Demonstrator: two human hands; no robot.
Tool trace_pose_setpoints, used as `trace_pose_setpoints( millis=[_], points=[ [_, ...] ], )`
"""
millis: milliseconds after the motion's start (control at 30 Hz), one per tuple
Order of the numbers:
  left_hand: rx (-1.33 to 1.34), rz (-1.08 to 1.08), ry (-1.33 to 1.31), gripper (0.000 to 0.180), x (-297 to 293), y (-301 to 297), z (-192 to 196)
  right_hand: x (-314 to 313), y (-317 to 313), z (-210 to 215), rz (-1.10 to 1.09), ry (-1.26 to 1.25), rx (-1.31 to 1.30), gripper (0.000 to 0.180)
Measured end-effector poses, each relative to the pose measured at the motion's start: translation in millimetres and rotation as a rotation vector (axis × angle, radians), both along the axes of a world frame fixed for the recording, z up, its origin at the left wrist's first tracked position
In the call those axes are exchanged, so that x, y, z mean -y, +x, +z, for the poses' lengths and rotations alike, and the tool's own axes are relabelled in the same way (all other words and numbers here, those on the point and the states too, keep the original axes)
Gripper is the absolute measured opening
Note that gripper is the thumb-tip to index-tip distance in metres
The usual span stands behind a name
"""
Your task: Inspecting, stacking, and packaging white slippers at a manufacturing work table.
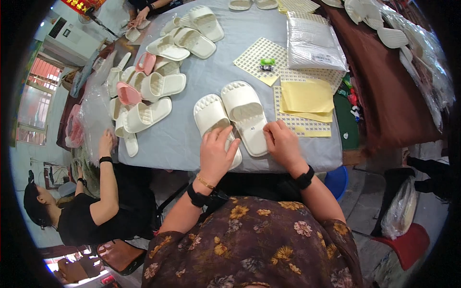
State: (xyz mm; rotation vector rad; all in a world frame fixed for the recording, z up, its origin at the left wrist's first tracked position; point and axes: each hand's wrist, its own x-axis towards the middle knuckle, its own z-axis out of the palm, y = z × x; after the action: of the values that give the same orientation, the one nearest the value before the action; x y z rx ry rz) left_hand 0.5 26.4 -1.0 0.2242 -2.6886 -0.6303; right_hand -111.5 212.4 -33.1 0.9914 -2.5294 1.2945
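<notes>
So I've got a pair of white slides in front of me on the grey table (192,139), side by side near the front edge. My left hand (217,152) is lying flat over the heel end of the left slide (211,120), fingers spread and pressing down on it, not really wrapped around anything. My right hand (283,143) is down at the heel of the right slide (246,115), fingers curled and pinching at its surface; can't tell if there's something tiny between my fingertips or not.

Just right of the slides there's a stack of yellow sheets (307,98) lying on perforated white grid sheets (261,55), with a little green thing (267,62) sitting on one of them. Behind that is a wrapped clear plastic packet (312,43). Off to the left there's a big pile of more slides (153,86), mostly white with a couple of pink ones mixed in. Another person in black (96,211) sits at the left side of the table, one hand up by the plastic bags there.
</notes>
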Motion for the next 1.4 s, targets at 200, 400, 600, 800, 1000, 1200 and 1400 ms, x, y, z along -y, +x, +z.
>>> trace_pose_setpoints(
  millis=[200, 400, 600, 800, 1000, 1200, 1400],
  points=[
    [-0.043, 0.045, -0.053, 0.052, -9.8, -20.9, -6.6, 0.4, 1.6, -5.7, 0.001, 0.004, -0.023, 0.005],
    [-0.007, 0.186, -0.127, 0.056, -16.6, -40.5, -28.1, -3.0, 0.8, -12.2, 0.007, -0.040, 0.044, 0.004],
    [-0.004, 0.126, -0.061, 0.050, 11.1, -21.4, -0.2, -5.5, 0.0, -10.2, 0.028, -0.111, 0.100, 0.005],
    [0.164, 0.314, -0.113, 0.058, 111.7, -52.2, 113.7, -7.4, 2.6, -11.8, 0.008, -0.084, 0.076, 0.005],
    [-0.072, 0.443, -0.335, 0.055, 203.0, -73.6, 141.6, -9.2, 5.2, -9.3, 0.006, -0.100, 0.071, 0.004],
    [-0.035, 0.148, -0.072, 0.057, 122.9, -47.8, 22.0, -11.0, -4.3, -25.6, 0.106, -0.210, 0.108, 0.006],
    [0.002, 0.049, 0.232, 0.060, 34.1, -12.8, -38.9, -62.8, -44.3, 38.7, 0.070, -0.273, 0.298, 0.009]
  ],
)
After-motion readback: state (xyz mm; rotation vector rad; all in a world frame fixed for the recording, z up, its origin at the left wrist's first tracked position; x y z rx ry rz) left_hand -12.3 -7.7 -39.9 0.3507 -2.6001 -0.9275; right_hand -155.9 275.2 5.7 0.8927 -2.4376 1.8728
